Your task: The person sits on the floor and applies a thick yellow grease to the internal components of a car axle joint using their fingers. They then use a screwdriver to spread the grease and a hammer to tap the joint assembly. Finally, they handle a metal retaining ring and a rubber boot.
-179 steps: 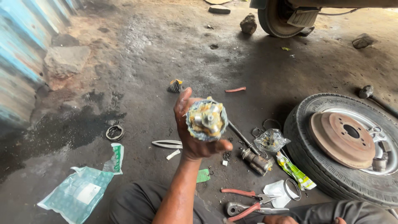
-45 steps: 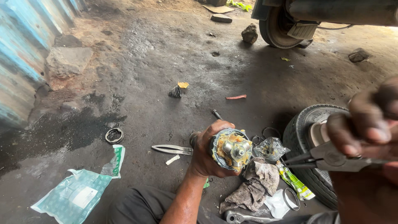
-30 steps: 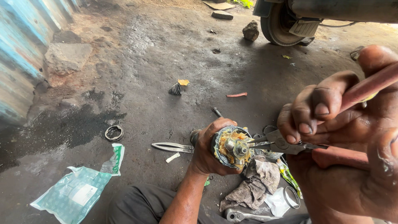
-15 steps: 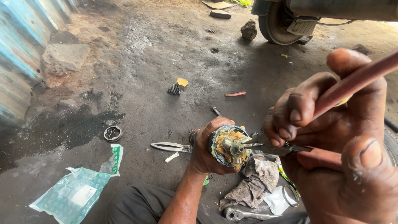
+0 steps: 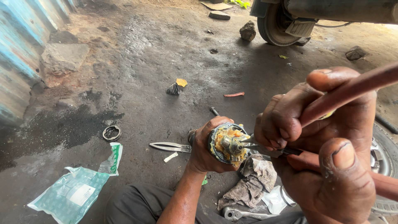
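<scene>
My left hand (image 5: 203, 149) grips a round metal joint (image 5: 227, 144) packed with yellowish grease, its open face turned up towards me. My right hand (image 5: 319, 141), very close to the camera, is closed around the red handles (image 5: 352, 89) of a pair of pliers. The pliers' thin metal jaws (image 5: 253, 145) reach into the greasy centre of the joint. A dirty grey rag (image 5: 253, 182) lies just below the joint.
On the oily concrete lie metal snips (image 5: 170, 146), a metal ring (image 5: 111, 132), a green plastic bag (image 5: 68, 197), a small ribbed rubber boot (image 5: 173, 88), a ratchet wrench (image 5: 240, 214) and stones. A vehicle wheel (image 5: 277, 25) stands at the back; a removed tyre (image 5: 383, 157) lies at right.
My right hand has come in from the right with the pliers and brought their jaws into the joint's centre. My left hand has lowered the joint and keeps it steady.
</scene>
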